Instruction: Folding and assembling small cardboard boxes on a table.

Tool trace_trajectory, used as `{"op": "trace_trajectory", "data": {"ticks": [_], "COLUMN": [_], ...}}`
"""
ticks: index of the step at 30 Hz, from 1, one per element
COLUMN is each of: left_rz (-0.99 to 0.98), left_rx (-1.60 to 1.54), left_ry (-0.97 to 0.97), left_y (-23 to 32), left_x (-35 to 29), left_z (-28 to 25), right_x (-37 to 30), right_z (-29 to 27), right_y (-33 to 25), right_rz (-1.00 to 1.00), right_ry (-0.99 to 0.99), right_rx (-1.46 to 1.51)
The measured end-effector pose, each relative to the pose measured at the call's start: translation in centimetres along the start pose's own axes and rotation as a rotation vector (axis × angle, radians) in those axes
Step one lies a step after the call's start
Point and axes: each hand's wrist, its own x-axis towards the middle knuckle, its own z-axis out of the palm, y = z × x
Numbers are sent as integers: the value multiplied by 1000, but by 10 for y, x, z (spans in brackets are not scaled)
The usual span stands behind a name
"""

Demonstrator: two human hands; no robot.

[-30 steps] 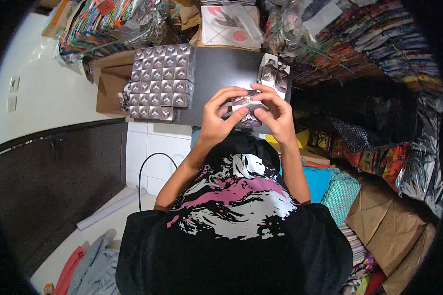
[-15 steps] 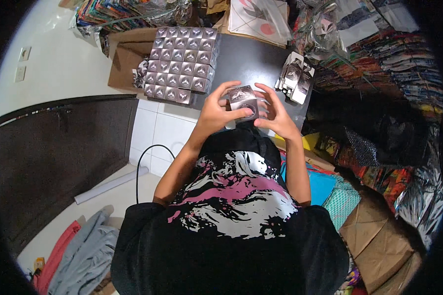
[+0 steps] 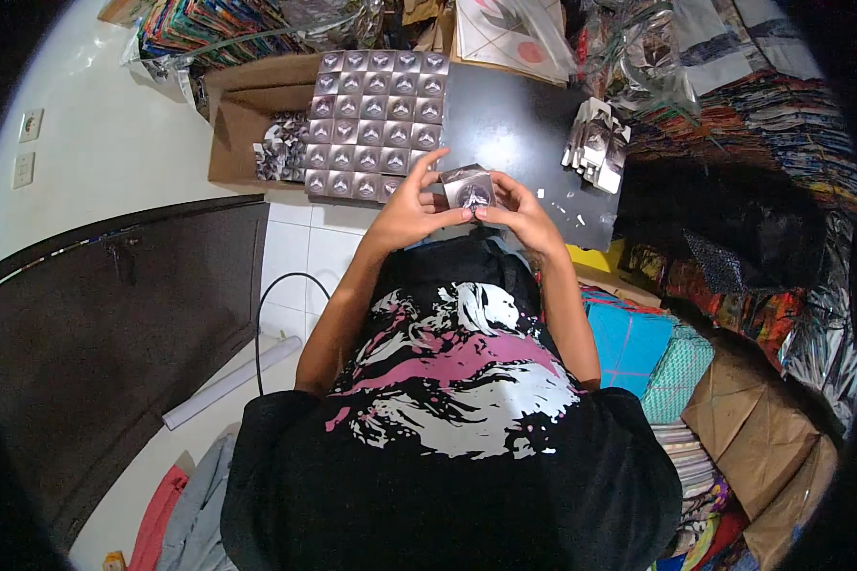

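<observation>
Between both hands I hold a small printed cardboard box (image 3: pixel 468 189), dark grey and silver with a round motif on the side turned to me. My left hand (image 3: pixel 414 208) grips its left side, the thumb on the lower edge and the index finger raised. My right hand (image 3: pixel 521 215) holds the right side, its thumb near the left one. Just beyond the left hand stand rows of matching small boxes (image 3: pixel 375 119) packed close together on the dark table (image 3: pixel 505 114). Flattened cartons (image 3: pixel 595 147) of similar print lie in a pile at the table's right.
An open brown carton (image 3: pixel 236 143) with more printed pieces sits left of the rows. Small white scraps (image 3: pixel 557 208) lie on the table. Stacks of wrapped colourful packets (image 3: pixel 724 143) crowd the right. A white tube (image 3: pixel 229 383) lies on the floor at left.
My right hand has closed in on the box, its thumb now against the lower edge. The box has tipped a little, and the view has shifted slightly.
</observation>
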Motion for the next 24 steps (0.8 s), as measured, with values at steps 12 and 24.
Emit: {"op": "trace_trajectory", "data": {"ticks": [12, 24], "left_rz": [74, 333], "left_rx": [563, 1236], "left_ry": [485, 130], "left_y": [-73, -124], "left_x": [-21, -28], "left_z": [-201, -173], "right_x": [50, 104], "right_z": [26, 9], "right_y": [125, 165], "right_rz": [334, 229], "right_ry": [389, 697], "right_rx": [-175, -559]}}
